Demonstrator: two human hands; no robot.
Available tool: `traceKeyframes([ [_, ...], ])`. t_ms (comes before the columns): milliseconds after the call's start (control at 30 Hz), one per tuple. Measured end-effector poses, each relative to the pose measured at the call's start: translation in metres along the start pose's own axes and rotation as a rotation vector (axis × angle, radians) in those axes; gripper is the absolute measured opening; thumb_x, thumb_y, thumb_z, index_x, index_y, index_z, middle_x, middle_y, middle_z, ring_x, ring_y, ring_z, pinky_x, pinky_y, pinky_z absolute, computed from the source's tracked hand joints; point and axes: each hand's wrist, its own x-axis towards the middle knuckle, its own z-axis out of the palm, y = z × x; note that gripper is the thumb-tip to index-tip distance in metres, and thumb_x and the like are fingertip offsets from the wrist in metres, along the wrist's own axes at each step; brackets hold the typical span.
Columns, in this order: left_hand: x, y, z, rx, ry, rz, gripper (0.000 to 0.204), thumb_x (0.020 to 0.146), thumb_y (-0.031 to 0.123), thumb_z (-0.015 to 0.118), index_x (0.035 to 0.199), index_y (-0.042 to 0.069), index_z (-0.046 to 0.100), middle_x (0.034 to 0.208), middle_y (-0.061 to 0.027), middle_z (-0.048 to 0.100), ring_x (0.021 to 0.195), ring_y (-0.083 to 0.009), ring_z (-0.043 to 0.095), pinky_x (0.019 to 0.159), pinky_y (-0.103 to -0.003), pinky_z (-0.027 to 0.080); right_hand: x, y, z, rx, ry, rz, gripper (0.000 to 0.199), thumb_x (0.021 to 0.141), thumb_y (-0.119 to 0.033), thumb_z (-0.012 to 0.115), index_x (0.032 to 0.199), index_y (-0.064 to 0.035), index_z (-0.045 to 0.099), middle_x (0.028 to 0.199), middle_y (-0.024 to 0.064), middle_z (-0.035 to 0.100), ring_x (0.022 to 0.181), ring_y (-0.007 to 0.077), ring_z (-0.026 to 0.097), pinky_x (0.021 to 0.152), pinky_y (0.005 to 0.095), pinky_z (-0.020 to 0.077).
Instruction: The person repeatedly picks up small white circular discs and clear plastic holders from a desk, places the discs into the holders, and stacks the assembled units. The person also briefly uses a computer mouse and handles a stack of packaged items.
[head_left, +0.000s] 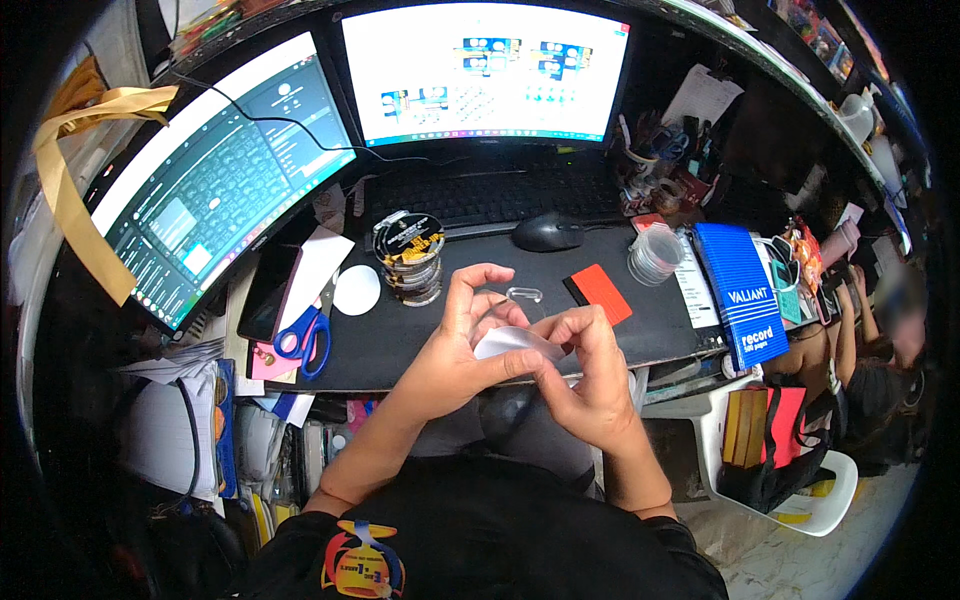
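Above the near edge of the desk, my left hand (462, 350) holds a thin whitish disc (508, 342) between thumb and fingers, tilted toward me. My right hand (592, 382) pinches the same disc at its right edge, fingers bent. Just beyond the disc, between my fingertips, shows a clear plastic loop (524, 294); whether it joins the disc I cannot tell. A stack of clear round medals (408, 258) with black and gold faces stands past my left hand. Beyond my right hand lie an orange-red squeegee card (606, 292) and a stack of clear discs (656, 254).
Left of the medals are a white round piece (357, 290), blue-handled scissors (304, 342) and a dark phone (270, 293). A mouse (548, 232) and keyboard (490, 192) lie below two monitors. A blue record book (740, 295) borders the right, with another person (868, 350) farther off.
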Motion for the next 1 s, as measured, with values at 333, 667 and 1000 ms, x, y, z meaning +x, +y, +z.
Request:
traceKeyframes([
  [333, -0.004, -0.011, -0.002, -0.052, 0.15, 0.115, 0.047, 0.087, 0.012, 0.065, 0.125, 0.009, 0.038, 0.104, -0.0075, 0.05, 0.099, -0.0141, 0.051, 0.086, -0.028, 0.045, 0.003, -0.002, 0.01, -0.294, 0.206, -0.046, 0.049, 0.073, -0.001, 0.074, 0.116, 0.0005, 0.052, 0.093, 0.0084, 0.056, 0.077, 0.0158, 0.055, 0.065, 0.0279, 0.0445],
  [667, -0.011, -0.001, 0.003, -0.036, 0.259, -0.003, 0.048, 0.085, 0.002, 0.066, 0.129, -0.001, 0.047, 0.105, -0.0108, 0.063, 0.092, -0.012, 0.061, 0.076, -0.023, 0.05, -0.012, 0.02, 0.002, 0.533, 0.246, 0.484, 0.011, 0.082, -0.006, 0.07, 0.091, -0.003, 0.063, 0.068, 0.0011, 0.063, 0.055, 0.0054, 0.057, 0.049, 0.018, 0.0447],
  [1000, -0.009, -0.019, 0.035, 0.108, 0.426, -0.006, 0.034, 0.092, 0.009, 0.056, 0.124, -0.003, 0.051, 0.105, -0.0129, 0.064, 0.08, -0.0112, 0.064, 0.054, -0.016, 0.051, -0.026, 0.029, -0.021, 0.62, 0.186, 0.43, 0.026, 0.086, -0.019, 0.069, 0.1, 0.0015, 0.063, 0.075, -0.0005, 0.058, 0.063, 0.0038, 0.053, 0.053, 0.0189, 0.043],
])
